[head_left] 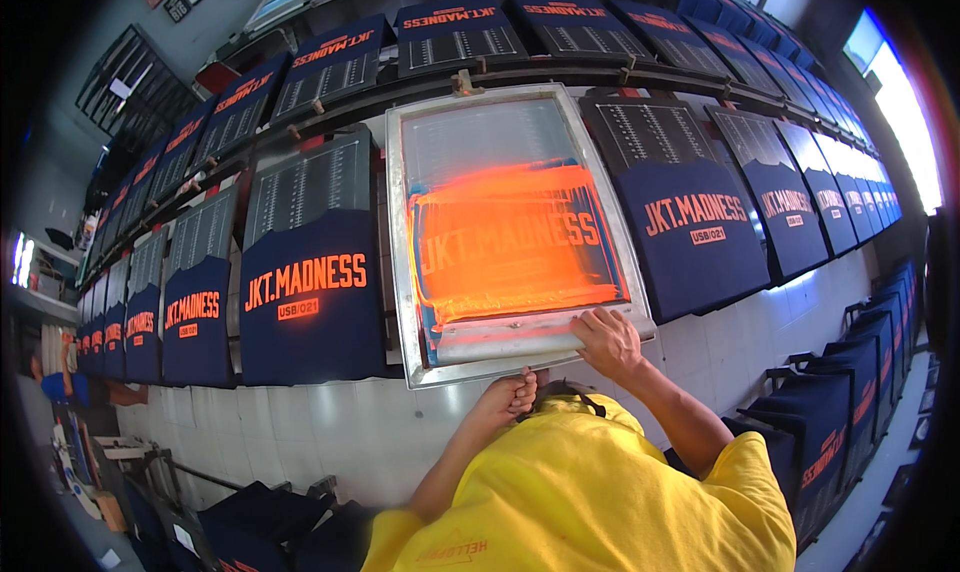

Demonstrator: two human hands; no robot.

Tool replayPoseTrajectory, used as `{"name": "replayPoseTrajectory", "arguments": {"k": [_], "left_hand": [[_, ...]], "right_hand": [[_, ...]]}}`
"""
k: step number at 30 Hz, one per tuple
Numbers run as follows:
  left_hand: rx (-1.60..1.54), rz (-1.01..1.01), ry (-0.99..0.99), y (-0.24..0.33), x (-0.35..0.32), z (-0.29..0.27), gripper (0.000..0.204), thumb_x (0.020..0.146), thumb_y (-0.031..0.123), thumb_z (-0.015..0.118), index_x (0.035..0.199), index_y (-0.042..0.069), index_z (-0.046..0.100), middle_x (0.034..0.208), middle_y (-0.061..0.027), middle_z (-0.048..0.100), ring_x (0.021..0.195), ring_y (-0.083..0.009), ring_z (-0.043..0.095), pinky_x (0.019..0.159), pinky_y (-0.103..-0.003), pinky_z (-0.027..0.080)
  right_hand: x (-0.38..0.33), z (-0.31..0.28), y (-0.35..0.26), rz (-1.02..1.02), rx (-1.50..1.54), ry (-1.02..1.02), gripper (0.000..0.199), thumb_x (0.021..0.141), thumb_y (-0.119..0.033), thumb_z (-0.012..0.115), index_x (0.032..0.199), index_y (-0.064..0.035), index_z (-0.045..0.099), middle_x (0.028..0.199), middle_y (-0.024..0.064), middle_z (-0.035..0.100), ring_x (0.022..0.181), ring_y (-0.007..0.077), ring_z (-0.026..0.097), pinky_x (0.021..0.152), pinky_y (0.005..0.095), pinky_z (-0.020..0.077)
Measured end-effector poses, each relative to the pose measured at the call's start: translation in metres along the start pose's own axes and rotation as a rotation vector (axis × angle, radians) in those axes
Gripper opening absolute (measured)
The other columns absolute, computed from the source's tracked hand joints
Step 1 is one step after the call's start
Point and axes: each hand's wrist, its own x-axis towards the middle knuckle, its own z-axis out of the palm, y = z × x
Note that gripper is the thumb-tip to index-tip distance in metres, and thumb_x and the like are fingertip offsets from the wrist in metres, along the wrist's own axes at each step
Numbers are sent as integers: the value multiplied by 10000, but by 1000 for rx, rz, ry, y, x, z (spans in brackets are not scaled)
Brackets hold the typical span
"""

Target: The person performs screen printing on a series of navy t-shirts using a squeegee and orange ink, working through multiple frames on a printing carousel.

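Note:
A metal-framed printing screen lies over one of the boards in the middle, its mesh smeared with bright orange ink. Along the near end of the mesh rests a pale, wide squeegee. My right hand has its fingers bent over the right end of this squeegee. Just below the near rim of the screen, my left hand is closed in a fist against or close to the frame. What lies inside its fingers is hidden.
Dark blue shirts with orange print lie on boards to the left and right. A second row of shirt boards runs behind a rail. More dark shirts sit at the lower right. Another person is at the far left.

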Motion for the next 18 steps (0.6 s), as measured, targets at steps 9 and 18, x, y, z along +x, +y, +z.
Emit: {"name": "replayPoseTrajectory", "arguments": {"k": [9, 18], "left_hand": [[-49, -34, 4, 5, -4, 6, 118, 997, 95, 452, 893, 122, 500, 615, 35, 364, 447, -67, 301, 424, -215, 253], [321, 180, 146, -11, -10, 11, 191, 1027, 244, 502, 955, 85, 579, 619, 27, 430, 460, -82, 374, 452, -223, 318]], "right_hand": [[-5, 10, 5, -25, -11, 34, 285, 686, -130, 703, 946, -102, 591, 935, 23, 566, 918, 218, 577, 791, 367, 481], [2, 2, 6, -12, 25, -24, 255, 688, -118, 683, 925, -95, 592, 928, 41, 563, 935, 235, 582, 805, 390, 504]]}}
